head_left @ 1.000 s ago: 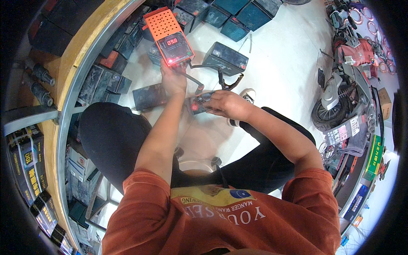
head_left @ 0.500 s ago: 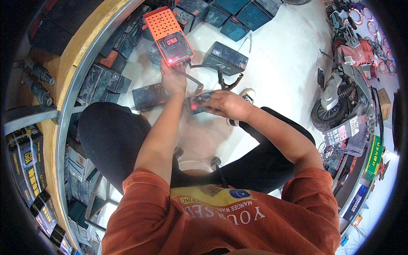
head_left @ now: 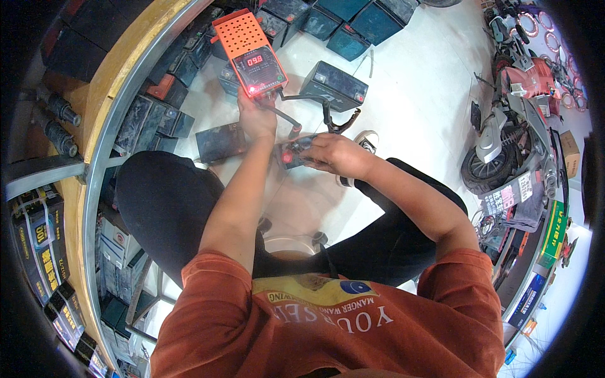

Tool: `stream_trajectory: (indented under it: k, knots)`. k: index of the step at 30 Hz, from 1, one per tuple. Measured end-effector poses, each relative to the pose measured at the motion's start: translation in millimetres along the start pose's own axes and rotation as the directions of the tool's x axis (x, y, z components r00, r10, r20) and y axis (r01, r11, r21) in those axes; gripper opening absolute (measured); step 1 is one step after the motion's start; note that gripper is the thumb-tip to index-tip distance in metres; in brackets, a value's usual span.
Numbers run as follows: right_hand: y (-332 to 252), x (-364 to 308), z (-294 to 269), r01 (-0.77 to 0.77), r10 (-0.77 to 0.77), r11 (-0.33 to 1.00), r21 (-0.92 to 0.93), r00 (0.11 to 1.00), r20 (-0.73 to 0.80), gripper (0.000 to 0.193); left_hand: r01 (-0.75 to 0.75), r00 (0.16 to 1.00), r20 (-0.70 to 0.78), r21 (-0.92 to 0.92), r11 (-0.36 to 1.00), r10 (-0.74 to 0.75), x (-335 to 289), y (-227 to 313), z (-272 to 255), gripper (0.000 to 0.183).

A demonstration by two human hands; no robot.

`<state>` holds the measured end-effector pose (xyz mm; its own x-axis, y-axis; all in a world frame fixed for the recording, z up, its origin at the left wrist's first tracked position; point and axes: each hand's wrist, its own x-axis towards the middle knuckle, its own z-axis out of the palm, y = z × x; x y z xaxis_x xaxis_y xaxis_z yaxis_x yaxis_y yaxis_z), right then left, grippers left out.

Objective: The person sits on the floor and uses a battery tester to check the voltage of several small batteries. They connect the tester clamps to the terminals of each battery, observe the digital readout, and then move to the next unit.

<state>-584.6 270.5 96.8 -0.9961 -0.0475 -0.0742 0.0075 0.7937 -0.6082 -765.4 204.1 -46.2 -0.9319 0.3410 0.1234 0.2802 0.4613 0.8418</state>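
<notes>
In my left hand (head_left: 256, 120) is an orange battery tester (head_left: 244, 43) with a perforated housing, a lit red digit display and a glowing red light near its lower end. Dark leads run from that end; one reaches a red-tipped end (head_left: 295, 131) beside a small dark battery (head_left: 289, 159). My right hand (head_left: 340, 155) is closed around this battery's right end, its fingers partly hiding the top. A red spot shows on the battery's left part. Just beyond my right hand, a black clamp (head_left: 341, 126) hangs on the other lead, its jaws apart.
A dark battery (head_left: 217, 143) lies left of my hands, and a larger one (head_left: 335, 87) stands beyond them. More batteries (head_left: 353, 28) crowd the far side and left shelf. A metal-edged wooden shelf (head_left: 104, 107) curves along the left. At right stands a scooter wheel (head_left: 491, 165).
</notes>
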Motion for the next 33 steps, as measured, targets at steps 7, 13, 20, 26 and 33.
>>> stream_trajectory:
  k: [7,13,20,26,33]
  knots:
    - [1.0,-0.4,2.7,-0.013,0.013,1.000,-0.001,1.000,0.003,0.026,0.011,1.000,0.009,0.017,1.000,-0.011,0.1,2.2,-1.6,0.084]
    - [0.6,1.0,1.9,-0.002,0.002,1.000,-0.004,1.000,-0.001,0.026,-0.010,1.000,0.018,0.018,1.000,0.009,0.9,-4.3,0.6,0.084]
    - [-0.9,1.1,0.8,-0.015,0.015,1.000,0.020,1.000,-0.010,0.025,-0.017,1.000,0.022,0.010,1.000,0.017,1.5,-5.1,0.5,0.086]
    - [2.4,0.1,2.3,0.024,-0.024,1.000,0.019,0.999,-0.021,0.023,0.000,1.000,0.030,-0.018,1.000,0.000,1.6,-7.0,1.5,0.086]
    - [7.2,-1.2,8.8,0.085,-0.086,0.996,-0.013,0.994,-0.061,0.025,0.006,0.999,0.045,-0.006,1.000,-0.005,3.4,-8.3,-0.1,0.086]
